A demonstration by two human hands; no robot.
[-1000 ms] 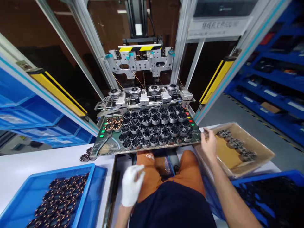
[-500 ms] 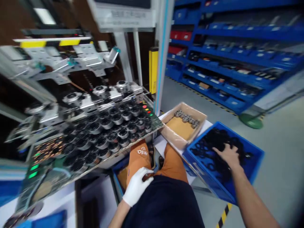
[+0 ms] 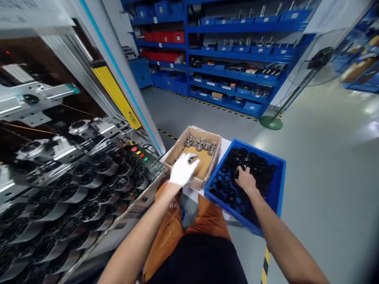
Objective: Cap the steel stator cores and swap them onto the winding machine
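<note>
My left hand (image 3: 183, 169), in a white glove, reaches over the near edge of a cardboard box (image 3: 177, 148); its fingers are loosely spread and hold nothing I can see. A row of metal ring parts (image 3: 199, 144) lies at the far end of that box. My bare right hand (image 3: 245, 179) rests palm down in a blue bin (image 3: 278, 185) full of black ring parts (image 3: 251, 161), fingers curled into the pile. Whether they grip one is hidden.
A sloped machine tray (image 3: 89, 185) crowded with several black-and-silver ring parts fills the left, with coloured buttons (image 3: 139, 153) at its corner. A yellow light-curtain post (image 3: 117, 96) stands behind. Blue storage shelves (image 3: 237, 59) and a floor fan (image 3: 319, 59) lie beyond open grey floor.
The view swung right. My left hand rose from my lap to the cardboard box. My right hand stayed in the blue bin of black parts.
</note>
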